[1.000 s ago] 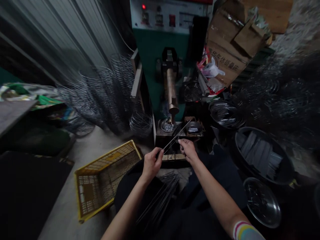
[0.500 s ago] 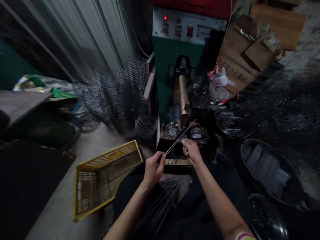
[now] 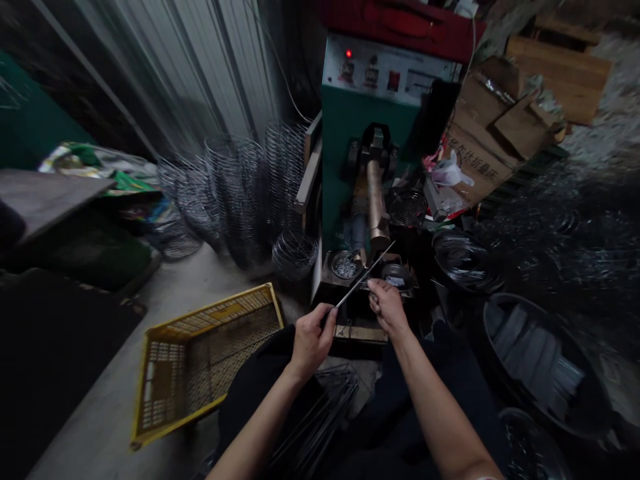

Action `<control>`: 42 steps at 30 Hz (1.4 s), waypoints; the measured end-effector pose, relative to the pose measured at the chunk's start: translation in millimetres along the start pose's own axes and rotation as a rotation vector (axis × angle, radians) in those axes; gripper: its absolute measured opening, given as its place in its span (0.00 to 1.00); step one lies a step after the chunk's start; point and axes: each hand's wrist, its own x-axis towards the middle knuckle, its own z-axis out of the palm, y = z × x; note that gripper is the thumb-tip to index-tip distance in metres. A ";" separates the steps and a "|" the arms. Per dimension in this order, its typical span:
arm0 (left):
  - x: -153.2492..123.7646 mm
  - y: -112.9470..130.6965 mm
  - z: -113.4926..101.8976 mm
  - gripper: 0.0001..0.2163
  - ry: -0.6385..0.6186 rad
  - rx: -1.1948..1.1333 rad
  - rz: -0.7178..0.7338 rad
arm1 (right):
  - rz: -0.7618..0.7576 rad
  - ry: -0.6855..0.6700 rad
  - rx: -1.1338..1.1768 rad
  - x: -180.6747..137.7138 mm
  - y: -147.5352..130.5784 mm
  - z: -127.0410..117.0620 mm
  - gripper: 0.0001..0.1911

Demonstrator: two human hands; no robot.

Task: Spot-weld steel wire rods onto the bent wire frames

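Note:
My left hand [image 3: 313, 339] is closed round the near end of a thin metal rod [image 3: 363, 279], which slants up and to the right. My right hand [image 3: 387, 308] is pinched beside the rod's middle; whatever its fingertips hold is too small to make out. The rod's far end lies just below the copper-coloured arm [image 3: 377, 200] of a green machine [image 3: 370, 110]; I cannot tell whether they touch. Beneath that arm are a round dish of small shiny metal pieces [image 3: 345, 265] and a second dark dish [image 3: 397, 275]. Several thin rods [image 3: 320, 420] lie below, between my legs.
A yellow plastic crate [image 3: 207, 310] stands on the floor at left. Stacked wire coils [image 3: 235, 193] lean by the metal wall. At right are a black tub [image 3: 600, 400] of grey strips, coiled wire [image 3: 463, 257] and a cardboard box [image 3: 480, 147]. The machine's red lamp glows.
The view has shifted a little, so the machine sits lower and further right. Both hands keep nearly the same hold. Two diverging rod lines earlier now appear as one.

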 end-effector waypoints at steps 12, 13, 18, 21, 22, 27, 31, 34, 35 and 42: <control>9.4 0.5 4.0 0.10 0.023 -0.004 -0.007 | -0.021 -0.025 0.015 11.4 -5.9 1.0 0.18; 10.6 0.6 4.1 0.10 0.024 -0.007 -0.009 | -0.017 -0.024 0.019 12.5 -6.1 1.3 0.18; 14.4 -0.7 4.8 0.10 0.035 0.004 -0.013 | -0.011 -0.017 0.020 16.6 -5.8 2.3 0.16; 15.1 -1.7 4.1 0.10 0.031 0.013 -0.009 | -0.010 -0.027 0.019 17.2 -5.3 2.0 0.16; 15.3 -2.0 3.6 0.10 0.031 0.015 -0.008 | -0.007 -0.029 0.025 17.3 -5.1 1.9 0.16; 16.8 -4.2 1.3 0.11 -0.001 -0.017 -0.020 | 0.010 -0.031 0.034 16.9 -4.9 2.4 0.16; 19.1 -7.1 0.5 0.11 -0.009 -0.059 -0.049 | 0.008 -0.006 0.009 16.3 -6.4 3.7 0.18; 24.8 -9.7 1.3 0.12 -0.033 -0.103 -0.056 | -0.022 0.023 -0.031 16.5 -7.0 2.0 0.18; 27.6 -10.5 2.1 0.12 -0.048 -0.126 -0.050 | -0.045 0.039 -0.040 16.8 -7.3 0.6 0.18; 46.7 -7.3 11.3 0.13 -0.053 -0.160 -0.030 | -0.139 0.037 -0.042 25.6 -12.7 -13.3 0.20</control>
